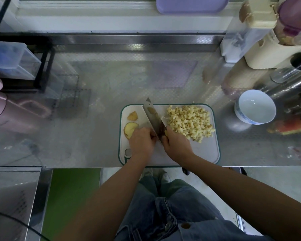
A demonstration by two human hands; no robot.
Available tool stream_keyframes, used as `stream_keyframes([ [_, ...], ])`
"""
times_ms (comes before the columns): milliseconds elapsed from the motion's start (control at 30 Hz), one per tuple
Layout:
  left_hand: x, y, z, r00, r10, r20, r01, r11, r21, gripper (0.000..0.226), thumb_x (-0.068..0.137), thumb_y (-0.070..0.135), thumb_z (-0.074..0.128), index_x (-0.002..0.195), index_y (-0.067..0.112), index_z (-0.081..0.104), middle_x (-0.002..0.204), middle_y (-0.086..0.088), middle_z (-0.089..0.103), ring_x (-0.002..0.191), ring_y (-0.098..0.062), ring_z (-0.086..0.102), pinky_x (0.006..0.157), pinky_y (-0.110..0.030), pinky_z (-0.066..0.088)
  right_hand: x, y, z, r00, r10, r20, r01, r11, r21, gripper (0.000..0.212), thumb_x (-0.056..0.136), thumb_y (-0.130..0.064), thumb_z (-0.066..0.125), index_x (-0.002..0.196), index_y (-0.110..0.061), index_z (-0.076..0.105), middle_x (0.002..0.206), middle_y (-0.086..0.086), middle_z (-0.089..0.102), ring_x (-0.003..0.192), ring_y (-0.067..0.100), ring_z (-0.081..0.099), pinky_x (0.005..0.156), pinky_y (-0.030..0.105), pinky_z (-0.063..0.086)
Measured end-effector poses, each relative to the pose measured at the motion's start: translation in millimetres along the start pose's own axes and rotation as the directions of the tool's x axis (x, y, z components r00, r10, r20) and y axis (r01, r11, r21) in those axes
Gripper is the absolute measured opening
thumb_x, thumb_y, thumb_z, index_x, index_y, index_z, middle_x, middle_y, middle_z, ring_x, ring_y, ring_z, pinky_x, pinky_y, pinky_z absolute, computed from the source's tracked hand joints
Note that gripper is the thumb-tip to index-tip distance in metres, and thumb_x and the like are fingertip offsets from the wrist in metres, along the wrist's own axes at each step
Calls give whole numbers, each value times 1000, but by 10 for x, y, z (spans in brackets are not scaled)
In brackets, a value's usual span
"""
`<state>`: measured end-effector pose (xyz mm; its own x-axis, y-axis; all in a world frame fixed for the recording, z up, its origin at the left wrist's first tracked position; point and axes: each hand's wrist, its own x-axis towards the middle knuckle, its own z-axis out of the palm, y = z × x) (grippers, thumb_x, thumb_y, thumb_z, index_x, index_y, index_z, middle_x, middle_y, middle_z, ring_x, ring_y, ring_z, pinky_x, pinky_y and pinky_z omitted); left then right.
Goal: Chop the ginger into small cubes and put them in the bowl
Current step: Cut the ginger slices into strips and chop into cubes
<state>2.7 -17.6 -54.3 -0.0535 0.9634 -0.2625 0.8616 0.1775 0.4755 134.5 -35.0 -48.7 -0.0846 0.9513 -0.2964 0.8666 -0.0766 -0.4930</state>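
- The right hand (176, 145) grips the knife (152, 117) at the handle, blade slanting away across the board (203, 150).
- The left hand (142, 141) sits knuckles-up against the blade's left side, fingers curled. Whatever ginger it steadies is hidden, so I cannot tell if it holds anything.
- A large heap of cubes (189, 120) lies on the right half of the board. Two offcuts (130, 129) lie at its left edge.
- The bowl (255, 108) stands empty on the tabletop (102, 136), well apart to the right of the board.
- To cut well, keep the left fingertips tucked behind the knuckles and let the blade ride against them. Drop it straight, in even steps that match the cubes already cut.
- Chopping looks nearly finished; the transfer to the bowl has not begun.
- The tabletop is embossed steel and reflective. A pink jug and a drawer rack stand at the left, with containers and bottles crowded at the right behind the bowl.
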Motion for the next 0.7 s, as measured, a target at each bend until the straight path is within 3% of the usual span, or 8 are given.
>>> stream_keyframes([
  [233, -22, -56, -21, 999, 30, 29, -27, 996, -85, 13, 87, 18, 64, 92, 23, 75, 94, 7, 73, 89, -11, 63, 73, -24, 49, 18, 100, -193, 997, 33, -69, -30, 999, 33, 26, 100, -20, 41, 118, -3, 47, 79, 15, 62, 69, 32, 60, 56, 38, 48],
  [333, -58, -89, -74, 1000, -11, -19, 9, 996, -92, 12, 89, 21, 62, 96, 22, 72, 96, 3, 71, 89, -17, 64, 77, -33, 52, -66, 23, -147, 996, -22, -83, 25, 999, 44, 26, 99, -22, 43, 119, -6, 47, 72, 7, 55, 62, 26, 55, 53, 33, 41],
  [467, -122, -164, -120, 996, -36, -76, 28, 995, -93, 8, 90, 21, 60, 92, 17, 67, 93, -1, 70, 86, -22, 64, 76, -38, 51, -188, -53, 22, 999, -53, -2, 53, 997, 47, 19, 98, -24, 43, 109, -9, 49, 82, 10, 58, 77, 32, 60, 63, 34, 44],
  [567, -183, -217, -129, 999, -2, -52, 0, 999, -37, 12, 90, 18, 57, 95, 15, 68, 94, -3, 70, 88, -22, 63, 78, -38, 51, -226, 49, 26, 999, -22, 24, 21, 999, 24, 21, 99, -25, 42, 107, -7, 48, 87, 14, 61, 81, 34, 60, 64, 32, 39],
  [700, -253, -293, -119, 999, -10, -45, 11, 1000, 22, 15, 91, 18, 59, 100, 14, 70, 98, -5, 70, 92, -22, 61, 80, -37, 51, -151, 276, -193, 997, 59, -59, -59, 998, -7, 19, 100, -21, 41, 105, -4, 46, 85, 17, 61, 72, 31, 58, 58, 35, 43],
])
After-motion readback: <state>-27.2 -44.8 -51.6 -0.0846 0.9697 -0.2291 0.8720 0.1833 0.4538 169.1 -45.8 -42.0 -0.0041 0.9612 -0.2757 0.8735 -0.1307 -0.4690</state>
